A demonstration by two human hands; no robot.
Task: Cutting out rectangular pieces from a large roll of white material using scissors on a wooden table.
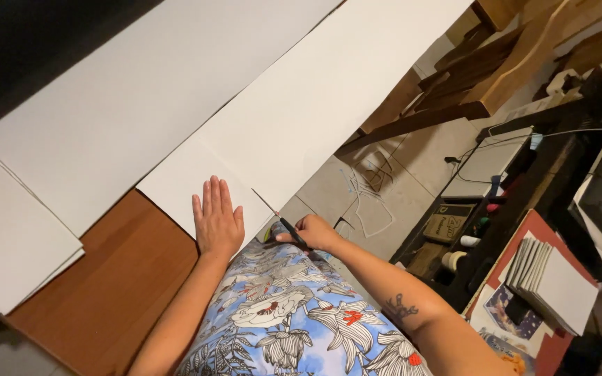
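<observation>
My left hand [216,221] lies flat, fingers together, on the near end of a long white paper sheet [301,104] that stretches away across a brown wooden table [127,278]. My right hand [315,232] grips a pair of scissors [276,217] at the sheet's near right edge. The thin blades point up into the paper, where a short cut shows. A flowered blue garment covers my lap below both hands.
A second, larger white sheet [134,90] lies to the left. A stack of cut white sheets [15,237] sits at the table's left end. On the right are a dark shelf unit [496,209], a red board with booklets [552,278] and wooden furniture [496,69].
</observation>
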